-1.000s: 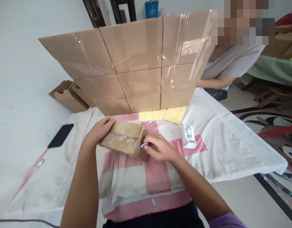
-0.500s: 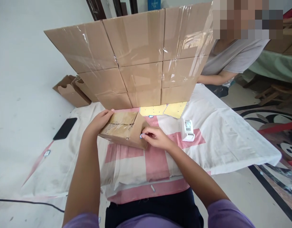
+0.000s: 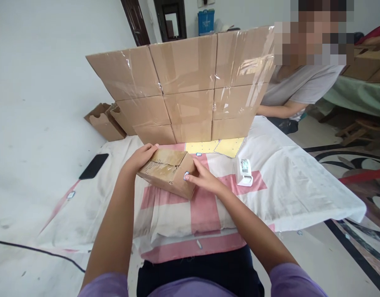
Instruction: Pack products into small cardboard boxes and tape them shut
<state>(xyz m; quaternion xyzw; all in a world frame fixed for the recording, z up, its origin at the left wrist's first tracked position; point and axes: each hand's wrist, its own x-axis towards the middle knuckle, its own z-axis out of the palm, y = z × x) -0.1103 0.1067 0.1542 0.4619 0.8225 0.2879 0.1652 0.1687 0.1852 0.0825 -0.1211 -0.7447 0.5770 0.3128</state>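
A small cardboard box (image 3: 165,168), taped along its top and marked with dark writing, rests on the cloth in front of me. My left hand (image 3: 143,158) grips its left far end, with the fingers bent over the back edge. At the other end, my right hand (image 3: 205,177) has its fingers against the far corner and its thumb on the near part of the end face. Beneath that thumb is a small white sticker with a blue edge (image 3: 186,175). Right of the box stands a white label dispenser (image 3: 244,172) with a roll inside.
A tall taped cardboard panel (image 3: 190,95) stands behind the box, with yellow sheets (image 3: 230,146) at its foot. Open cartons (image 3: 106,121) and a black phone (image 3: 93,166) are on the left. Another person (image 3: 301,82) sits beyond the panel's right side.
My right hand has gone from pinching the sticker beside the box to spreading against its end, thumb on the sticker. My left hand stays on the box. The view has tilted up slightly.
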